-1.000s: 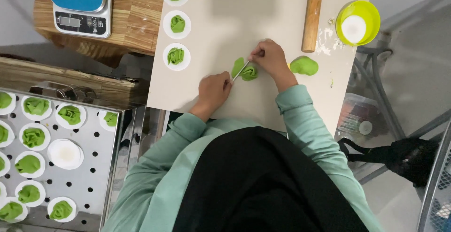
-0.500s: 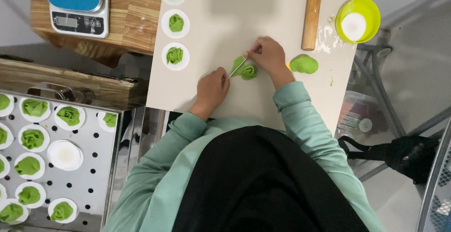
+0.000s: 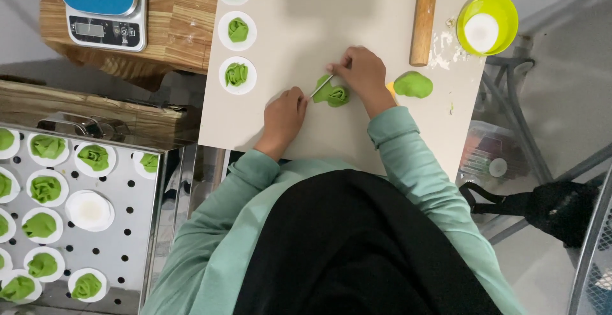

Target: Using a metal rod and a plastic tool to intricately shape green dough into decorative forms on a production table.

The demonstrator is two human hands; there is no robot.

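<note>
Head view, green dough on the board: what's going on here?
A person is shaping a green dough piece on a pale board. The right hand holds a thin stick against it, while the left hand rests on the board beside it. Three finished green rosettes on white rounds line the board's left edge; a rolling pin, a dough lump and a green bowl sit to the right.

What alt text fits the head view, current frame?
Seen from overhead, a person's right hand works a thin stick into a green dough flower on a beige board, left hand resting beside it. Three finished flowers on white rounds line the board's left edge.
</note>
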